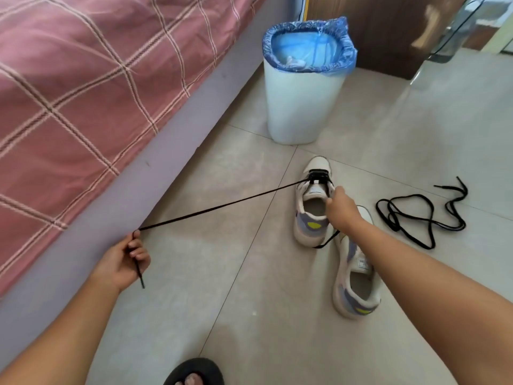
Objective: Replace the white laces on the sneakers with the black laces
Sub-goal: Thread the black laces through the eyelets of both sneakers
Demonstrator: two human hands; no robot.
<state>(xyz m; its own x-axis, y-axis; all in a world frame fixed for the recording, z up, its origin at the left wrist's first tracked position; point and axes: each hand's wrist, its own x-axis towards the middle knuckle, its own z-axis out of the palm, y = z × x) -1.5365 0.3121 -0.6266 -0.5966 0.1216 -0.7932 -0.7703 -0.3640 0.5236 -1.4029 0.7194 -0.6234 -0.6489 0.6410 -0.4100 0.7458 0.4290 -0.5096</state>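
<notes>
Nearest, left hand (pixel 122 262) grips the taut black lace (pixel 222 208); right hand (pixel 342 208) pinches its other end at the sneaker (pixel 312 201).

Two bare forearms reach forward and down. The left hand (pixel 122 259), drawn back to the left, has its fingers curled, pinching a black lace (pixel 222 208). The right hand (pixel 342 208) stretches further ahead, knuckles up, fingers curled downward.

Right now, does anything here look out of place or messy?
Mostly no. A spare black lace lies in a loose tangle on the floor tiles, right of the sneakers. The nearer sneaker has no lace that I can see; the farther sneaker is only laced near its toe.
</notes>
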